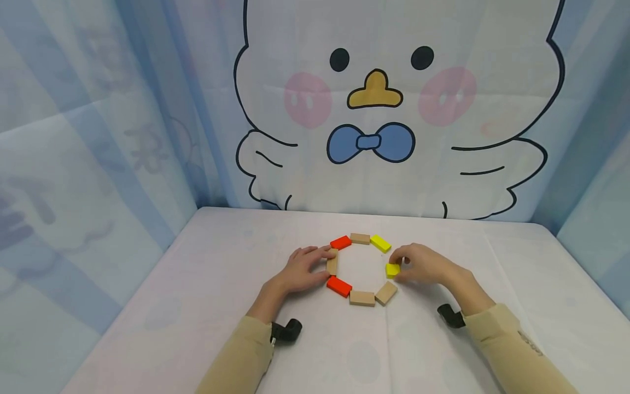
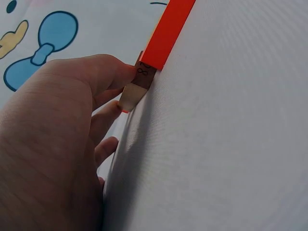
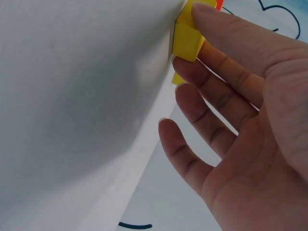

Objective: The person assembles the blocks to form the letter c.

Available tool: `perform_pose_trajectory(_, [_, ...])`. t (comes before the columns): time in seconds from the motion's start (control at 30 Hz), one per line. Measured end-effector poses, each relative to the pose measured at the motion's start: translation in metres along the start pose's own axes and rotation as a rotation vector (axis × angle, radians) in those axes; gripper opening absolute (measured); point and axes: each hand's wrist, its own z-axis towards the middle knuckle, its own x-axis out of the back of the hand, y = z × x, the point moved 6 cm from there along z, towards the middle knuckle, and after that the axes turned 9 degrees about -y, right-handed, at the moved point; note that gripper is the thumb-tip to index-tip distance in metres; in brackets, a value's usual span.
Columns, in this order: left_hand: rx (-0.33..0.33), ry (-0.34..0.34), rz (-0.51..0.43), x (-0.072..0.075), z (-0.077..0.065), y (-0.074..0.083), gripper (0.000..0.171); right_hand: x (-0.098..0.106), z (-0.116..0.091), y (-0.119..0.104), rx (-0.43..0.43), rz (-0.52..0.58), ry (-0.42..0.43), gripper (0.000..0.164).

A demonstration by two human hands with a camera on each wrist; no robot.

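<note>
Red, yellow and bare wooden blocks form a ring on the white table. My left hand [image 1: 300, 270] is at the ring's left side, thumb and fingertips on an upright-lying wooden block [image 1: 332, 262]. In the left wrist view that wooden block [image 2: 132, 98] shows dark print on one face, and a red block [image 2: 166, 36] meets its near end. Across the ring, my right hand [image 1: 419, 264] pinches a yellow block [image 1: 392, 271] between thumb and fingers. Seen from the right wrist, the thumb lies on the yellow block [image 3: 187, 41], while the other fingers spread loosely below.
A second yellow block [image 1: 380, 243], a wooden block [image 1: 360, 238] and a red block [image 1: 340, 242] make the far arc. Nearer lie a red block [image 1: 339, 286] and wooden blocks [image 1: 362, 298]. A printed cloth backdrop [image 1: 374, 180] hangs behind the table [image 1: 197, 306].
</note>
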Motion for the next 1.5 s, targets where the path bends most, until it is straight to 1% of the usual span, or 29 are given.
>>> perform_pose_trajectory(0.13, [-0.003, 0.003, -0.016, 0.0002, -0.0004, 0.0004, 0.048, -0.0012, -0.0013, -0.0024, 0.000, 0.011, -0.010, 0.030])
perform_pose_trajectory(0.33, [0.000, 0.005, -0.021, 0.0005, -0.0011, 0.0015, 0.048, -0.0027, -0.0025, -0.0042, 0.009, -0.001, -0.016, 0.030])
perform_pose_trajectory(0.5, [0.006, 0.003, -0.015, 0.0008, -0.0018, 0.0020, 0.048, -0.0038, -0.0039, -0.0051, 0.017, -0.001, -0.019, 0.029])
perform_pose_trajectory(0.9, [-0.004, 0.007, -0.007, 0.0011, -0.0010, -0.0009, 0.048, -0.0050, -0.0044, -0.0075, 0.048, 0.008, -0.023, 0.026])
perform_pose_trajectory(1.2, [-0.011, 0.005, 0.000, 0.0016, -0.0016, 0.0003, 0.048, -0.0044, -0.0055, -0.0097, 0.062, 0.010, -0.022, 0.024])
perform_pose_trajectory(1.5, [-0.011, 0.005, 0.001, 0.0015, -0.0023, -0.0012, 0.048, -0.0034, -0.0052, -0.0093, 0.051, 0.005, -0.028, 0.026])
